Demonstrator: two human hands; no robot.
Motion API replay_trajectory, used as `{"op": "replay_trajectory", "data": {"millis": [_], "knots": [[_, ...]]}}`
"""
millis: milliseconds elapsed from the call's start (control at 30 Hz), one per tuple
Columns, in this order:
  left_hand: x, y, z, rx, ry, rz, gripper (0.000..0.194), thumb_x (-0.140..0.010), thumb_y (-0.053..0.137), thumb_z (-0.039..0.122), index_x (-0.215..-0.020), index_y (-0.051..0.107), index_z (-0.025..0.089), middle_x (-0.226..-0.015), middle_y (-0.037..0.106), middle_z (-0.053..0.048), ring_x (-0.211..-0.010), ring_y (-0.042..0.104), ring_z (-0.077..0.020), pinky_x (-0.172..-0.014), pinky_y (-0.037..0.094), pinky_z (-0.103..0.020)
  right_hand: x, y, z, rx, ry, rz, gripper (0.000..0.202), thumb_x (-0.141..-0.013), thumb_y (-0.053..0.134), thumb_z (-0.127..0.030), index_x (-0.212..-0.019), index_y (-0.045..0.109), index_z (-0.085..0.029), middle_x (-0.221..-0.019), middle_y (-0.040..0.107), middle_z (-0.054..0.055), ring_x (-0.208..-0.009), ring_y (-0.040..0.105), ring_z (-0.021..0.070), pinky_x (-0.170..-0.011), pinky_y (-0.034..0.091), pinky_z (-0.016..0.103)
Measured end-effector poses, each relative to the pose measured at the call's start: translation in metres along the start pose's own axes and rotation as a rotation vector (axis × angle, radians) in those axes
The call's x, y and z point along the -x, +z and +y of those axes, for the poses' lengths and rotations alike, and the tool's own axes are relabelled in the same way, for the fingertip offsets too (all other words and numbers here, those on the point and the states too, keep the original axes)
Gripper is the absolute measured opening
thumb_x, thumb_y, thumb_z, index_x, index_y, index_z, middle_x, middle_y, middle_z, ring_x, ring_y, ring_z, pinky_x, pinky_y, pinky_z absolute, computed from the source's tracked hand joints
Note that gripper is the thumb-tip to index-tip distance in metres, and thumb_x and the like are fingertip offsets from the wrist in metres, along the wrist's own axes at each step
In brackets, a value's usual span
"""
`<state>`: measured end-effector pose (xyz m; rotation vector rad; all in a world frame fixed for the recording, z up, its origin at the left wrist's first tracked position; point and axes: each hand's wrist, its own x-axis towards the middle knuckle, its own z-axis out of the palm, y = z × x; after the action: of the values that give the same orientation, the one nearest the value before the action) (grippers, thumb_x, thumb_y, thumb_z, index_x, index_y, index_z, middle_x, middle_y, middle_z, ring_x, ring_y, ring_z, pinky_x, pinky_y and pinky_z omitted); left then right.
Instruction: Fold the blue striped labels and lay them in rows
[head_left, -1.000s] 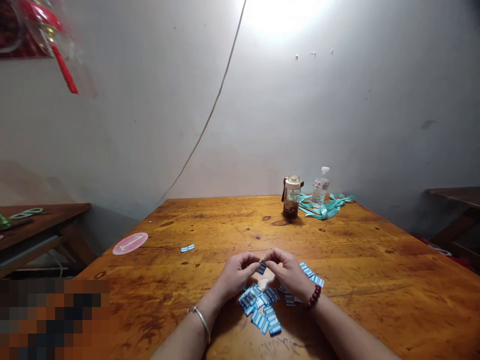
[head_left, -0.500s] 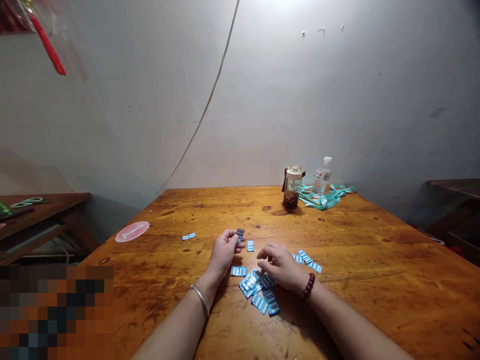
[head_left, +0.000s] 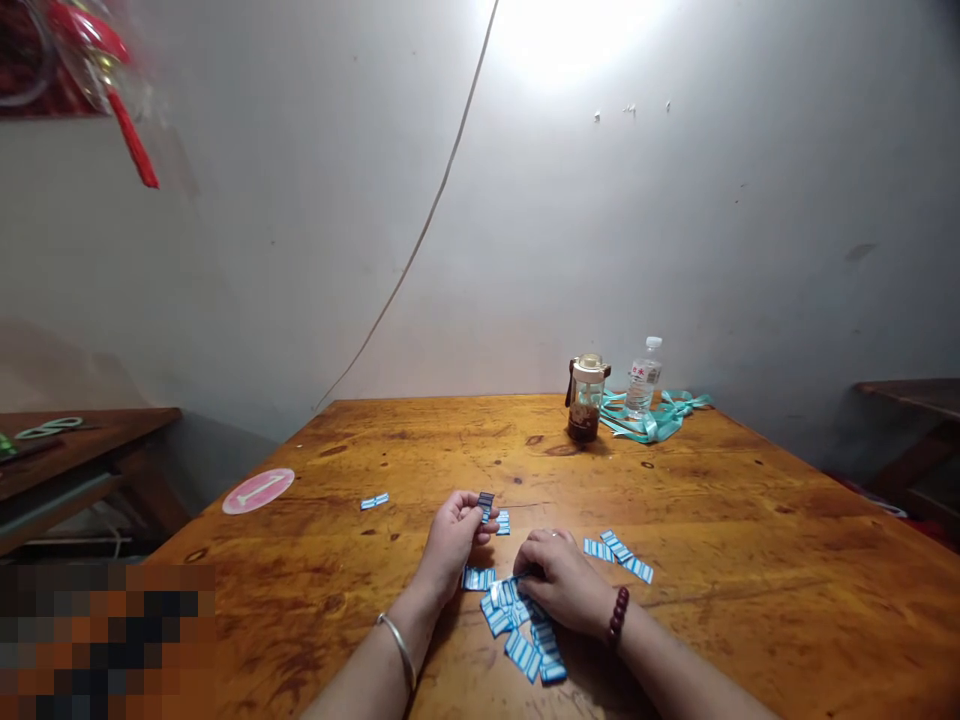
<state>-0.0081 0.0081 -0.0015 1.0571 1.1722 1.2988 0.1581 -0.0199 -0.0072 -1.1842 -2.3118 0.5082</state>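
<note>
My left hand (head_left: 459, 533) pinches a small striped card (head_left: 486, 503) between thumb and fingers, tilted up off the table; its near face looks dark. Just beyond these fingers another blue-and-white card (head_left: 503, 523) lies flat, partly covered. My right hand (head_left: 561, 575) is bent down over a loose pile of blue-and-white striped cards (head_left: 523, 652), its fingers curled together at the pile's top edge. What those fingertips grip, if anything, is hidden. A single card (head_left: 478, 578) lies at the pile's upper left, below my left hand.
Several striped cards (head_left: 626, 557) lie right of my right hand, and a small striped piece (head_left: 375, 501) lies to the left. A pink oval marker (head_left: 259, 491) is near the left edge. Farther back stand a brown-filled cup (head_left: 585, 400) and a water bottle (head_left: 643, 380) among turquoise ribbon (head_left: 660, 425).
My right hand has lowered onto the pile and its fingers have closed in. My left hand still holds its card. The whole view has tilted slightly upward.
</note>
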Motion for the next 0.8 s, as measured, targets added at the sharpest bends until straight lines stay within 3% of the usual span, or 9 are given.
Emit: {"op": "replay_trajectory", "data": {"millis": [300,467,633,800], "knots": [[0.001,-0.001,-0.002,0.035,-0.016,-0.025,0.021,-0.068,0.053,0.021,-0.088,0.049,0.016,-0.081,0.064,-0.006,-0.062,0.061,-0.0093,-0.049,0.044,-0.016,-0.002,0.005,0.007,-0.123,0.024,0.035,0.013,-0.066,0.048,-0.010,-0.064,0.058,-0.018,-0.068,0.060,-0.002,-0.070,0.051,0.0114,-0.073,0.032,0.025],[0.001,0.000,0.000,0.048,-0.046,-0.016,0.028,-0.066,0.055,0.021,-0.093,0.049,0.017,-0.081,0.064,-0.006,-0.062,0.061,-0.0095,-0.050,0.044,-0.016,-0.004,0.005,0.012,-0.408,0.150,0.020,0.011,-0.070,0.045,-0.018,-0.066,0.055,-0.016,-0.062,0.056,-0.001,-0.058,0.051,0.0102,-0.054,0.038,0.020],[0.001,0.000,-0.002,0.064,-0.043,-0.023,0.025,-0.065,0.055,0.019,-0.090,0.052,0.016,-0.079,0.064,-0.005,-0.061,0.060,-0.0085,-0.050,0.044,-0.015,-0.007,0.005,0.012,-0.736,0.225,0.035,0.013,-0.074,0.043,-0.028,-0.068,0.046,-0.017,-0.056,0.052,-0.004,-0.048,0.050,0.0085,-0.046,0.040,0.019],[0.002,0.001,-0.001,0.046,-0.048,-0.054,0.019,-0.067,0.056,0.021,-0.084,0.055,0.015,-0.078,0.064,-0.005,-0.060,0.059,-0.0073,-0.049,0.042,-0.013,-0.008,0.008,0.013,-0.836,0.237,0.046,0.012,-0.076,0.041,-0.029,-0.074,0.043,-0.018,-0.055,0.050,-0.006,-0.043,0.050,0.0075,-0.041,0.038,0.018]]}}
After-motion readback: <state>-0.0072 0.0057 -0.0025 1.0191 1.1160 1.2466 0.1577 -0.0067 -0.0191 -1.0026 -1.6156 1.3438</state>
